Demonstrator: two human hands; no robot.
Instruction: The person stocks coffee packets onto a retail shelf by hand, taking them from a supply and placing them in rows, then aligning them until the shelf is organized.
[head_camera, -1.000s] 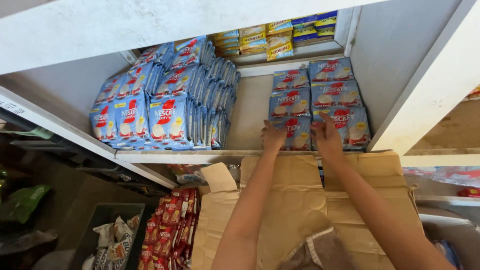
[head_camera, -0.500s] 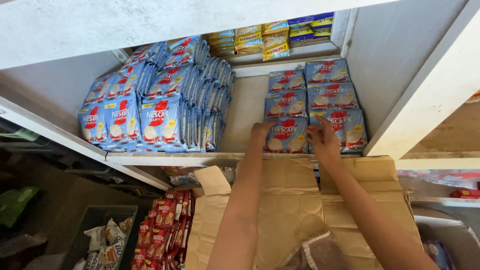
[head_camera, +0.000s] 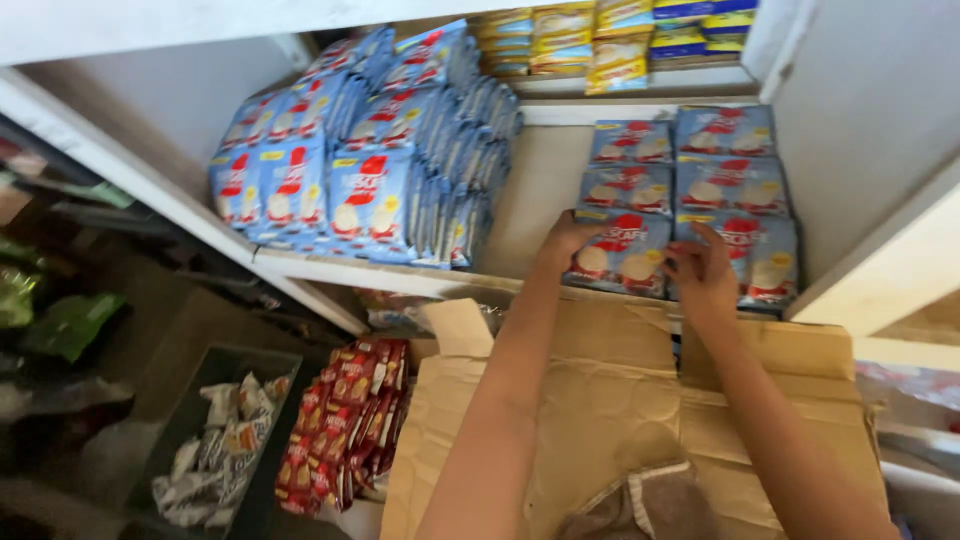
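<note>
Blue sachet pack (head_camera: 620, 252) sits at the shelf's (head_camera: 400, 278) front edge — left hand (head_camera: 562, 240) and right hand (head_camera: 700, 268) both pinch it. Risky bit: a nudge could slide neighbouring packs (head_camera: 745, 255) off onto the cardboard box (head_camera: 600, 400).

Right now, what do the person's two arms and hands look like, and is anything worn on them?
Both forearms are bare, with no sleeves in view. The left hand and the right hand wear no gloves; no watch, ring or bracelet shows on either.
</note>
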